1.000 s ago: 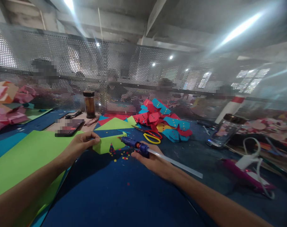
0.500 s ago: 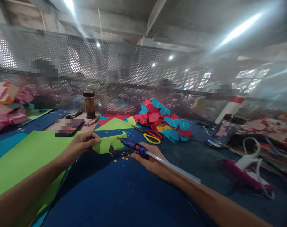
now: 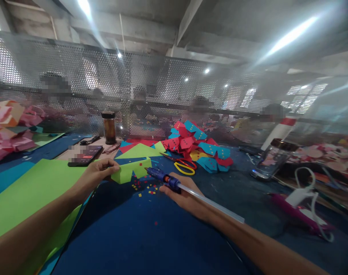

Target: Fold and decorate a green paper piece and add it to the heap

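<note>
My left hand (image 3: 101, 170) pinches the left end of a cut, folded strip of lime-green paper (image 3: 123, 173), held above the blue table. A small red paper square (image 3: 141, 164) is on the strip near its right end. My right hand (image 3: 185, 194) grips a blue hot glue gun (image 3: 159, 175) with a long clear glue stick (image 3: 211, 202) sticking out of its back. The gun's nozzle points left, close to the strip's right end; whether it touches cannot be made out. Tiny red and yellow paper squares (image 3: 152, 192) lie scattered on the table below.
Yellow-and-red-handled scissors (image 3: 185, 168) lie before a pile of red and blue folded paper (image 3: 186, 142). Large green sheets (image 3: 27, 194), a phone (image 3: 84, 156) and a brown jar (image 3: 109, 128) are at left. At right are a clear bottle (image 3: 272, 160) and a magenta glue gun (image 3: 298, 214).
The glue gun's tip has come slightly away from the red square, which now shows fully on the green strip. The strip has shifted a little up and left.
</note>
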{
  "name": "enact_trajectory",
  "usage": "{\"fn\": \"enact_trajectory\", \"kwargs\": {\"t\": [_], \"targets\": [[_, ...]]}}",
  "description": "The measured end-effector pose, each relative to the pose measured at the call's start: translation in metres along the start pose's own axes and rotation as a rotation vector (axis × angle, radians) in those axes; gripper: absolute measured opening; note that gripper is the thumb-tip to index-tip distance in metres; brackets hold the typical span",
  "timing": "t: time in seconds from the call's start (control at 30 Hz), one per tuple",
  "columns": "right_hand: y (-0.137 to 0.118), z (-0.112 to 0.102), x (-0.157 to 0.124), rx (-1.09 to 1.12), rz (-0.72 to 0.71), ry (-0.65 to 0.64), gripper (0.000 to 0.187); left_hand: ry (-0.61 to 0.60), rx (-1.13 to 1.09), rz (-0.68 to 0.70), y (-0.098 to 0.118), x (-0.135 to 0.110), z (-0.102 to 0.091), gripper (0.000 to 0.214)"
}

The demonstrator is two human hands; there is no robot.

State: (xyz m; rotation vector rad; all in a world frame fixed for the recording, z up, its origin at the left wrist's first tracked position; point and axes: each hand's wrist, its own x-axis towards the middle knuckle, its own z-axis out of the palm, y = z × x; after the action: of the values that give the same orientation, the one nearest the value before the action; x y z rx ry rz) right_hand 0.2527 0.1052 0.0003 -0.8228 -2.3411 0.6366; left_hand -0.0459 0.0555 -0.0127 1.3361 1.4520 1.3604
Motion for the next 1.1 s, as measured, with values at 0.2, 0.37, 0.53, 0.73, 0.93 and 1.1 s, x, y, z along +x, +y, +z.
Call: {"fn": "enact_trajectory", "kwargs": {"t": [0.2, 0.37, 0.53, 0.73, 0.93, 1.1], "targets": [[0.0009, 0.0014, -0.0006, -0.013, 0.004, -0.01, 0.031, -0.005, 0.012, -0.002, 0.0002, -0.0001, -0.0002, 0.03], [0.0011, 0.0016, -0.0005, -0.008, 0.008, -0.022, 0.03, -0.018, 0.018, -0.004, 0.002, -0.0013, -0.0003, 0.029], [0.0, 0.0011, -0.0004, -0.019, 0.006, -0.026, 0.032, -0.015, 0.004, 0.001, 0.0026, -0.0021, 0.0005, 0.027], [0.0002, 0.0017, -0.0009, -0.053, 0.002, -0.014, 0.034, -0.027, -0.003, -0.004, 0.0016, -0.0014, 0.0007, 0.028], [0.0003, 0.0023, -0.001, -0.092, 0.011, -0.024, 0.034, -0.035, 0.018, 0.013, -0.0005, -0.001, -0.0006, 0.028], [0.0005, 0.0023, -0.0007, -0.094, 0.011, -0.011, 0.034, -0.042, 0.002, 0.01, 0.0016, -0.0009, 0.0001, 0.028]]}}
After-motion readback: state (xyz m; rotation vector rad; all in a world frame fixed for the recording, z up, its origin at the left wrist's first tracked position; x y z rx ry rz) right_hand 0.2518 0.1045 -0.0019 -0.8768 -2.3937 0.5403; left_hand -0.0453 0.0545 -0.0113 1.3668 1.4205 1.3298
